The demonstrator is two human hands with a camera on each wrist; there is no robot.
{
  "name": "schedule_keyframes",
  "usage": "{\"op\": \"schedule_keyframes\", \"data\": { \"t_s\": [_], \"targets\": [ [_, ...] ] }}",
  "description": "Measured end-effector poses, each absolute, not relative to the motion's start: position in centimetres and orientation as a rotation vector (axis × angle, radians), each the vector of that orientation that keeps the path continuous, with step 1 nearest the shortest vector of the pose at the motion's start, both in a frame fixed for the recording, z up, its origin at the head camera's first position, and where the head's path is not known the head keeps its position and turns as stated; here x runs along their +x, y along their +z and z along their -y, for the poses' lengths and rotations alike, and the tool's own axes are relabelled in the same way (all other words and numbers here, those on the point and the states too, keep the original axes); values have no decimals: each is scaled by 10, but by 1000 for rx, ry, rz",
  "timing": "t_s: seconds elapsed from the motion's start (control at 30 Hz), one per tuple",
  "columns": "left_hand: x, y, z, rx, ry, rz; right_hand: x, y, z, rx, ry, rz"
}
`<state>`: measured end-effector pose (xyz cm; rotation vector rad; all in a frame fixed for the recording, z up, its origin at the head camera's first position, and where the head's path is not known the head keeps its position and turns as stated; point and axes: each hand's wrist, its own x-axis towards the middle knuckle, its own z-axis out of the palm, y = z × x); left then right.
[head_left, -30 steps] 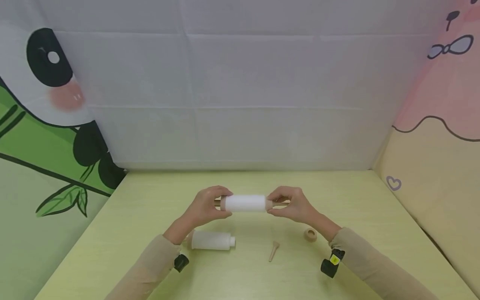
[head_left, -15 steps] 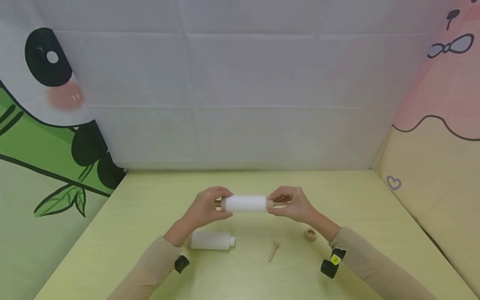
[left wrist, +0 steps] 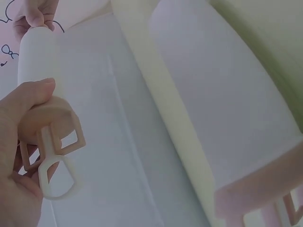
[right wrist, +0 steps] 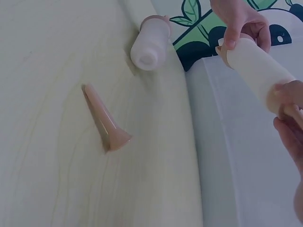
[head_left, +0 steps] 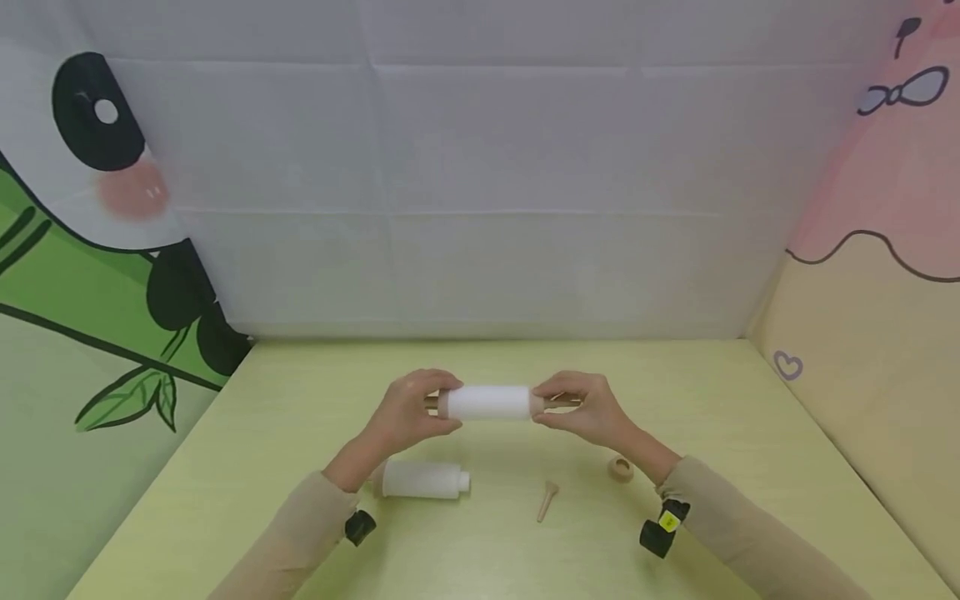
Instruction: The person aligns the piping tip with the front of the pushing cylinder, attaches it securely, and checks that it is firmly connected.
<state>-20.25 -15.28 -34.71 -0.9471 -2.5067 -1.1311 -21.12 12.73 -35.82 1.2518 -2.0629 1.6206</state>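
Level over the table, a white cylinder [head_left: 489, 403] with pinkish-beige ends spans both hands. My left hand [head_left: 408, 410] grips its left end, thumb below and fingers above. Beige open loops [left wrist: 59, 177] stick out from that end in the left wrist view. At the other end, my right hand [head_left: 588, 408] pinches the beige collar between thumb and fingers, and thin bars project into the palm, partly hidden. A second white cylinder [head_left: 422, 480] lies on its side below the left hand, its narrow neck facing right and its beige looped base partly covered by the wrist.
A small beige flared peg [head_left: 548, 502] lies on the pale yellow table [head_left: 480, 558]. A beige ring-shaped cap [head_left: 620, 468] rests near the right forearm. A white cloth wall [head_left: 480, 192] closes off the back, with painted panels at both sides.
Both hands have lifted the held cylinder very slightly, and the bars at its right end show a little more. The pieces on the table stay where they were.
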Motion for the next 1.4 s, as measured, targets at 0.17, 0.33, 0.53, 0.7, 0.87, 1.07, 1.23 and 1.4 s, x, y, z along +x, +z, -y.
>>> {"op": "schedule_keyframes", "data": {
  "t_s": [0.17,0.33,0.53,0.7,0.87,1.07,1.23,1.4],
  "targets": [
    [-203,-349,153,-977,-1091,2505,-210,-361,-129,1203,1653,2097],
    [-207,-348,155,-987,-1076,2507,-209,-359,-126,1208,1553,2092],
    [-211,-345,162,-992,-1070,2556,-209,-357,-125,1210,1499,2117],
    [-214,-345,173,-961,-1056,2578,-208,-356,-128,1121,1525,2141],
    [-218,-344,184,-934,-1013,2605,-208,-354,-133,1079,1528,2125],
    [-222,-348,195,-876,-945,2683,-208,-355,-138,1020,1536,2175],
    [-228,-355,203,-773,-931,2796,-206,-356,-140,993,1537,2209],
    [-234,-363,211,-721,-909,2847,-204,-357,-142,977,1538,2233]
  ]
}}
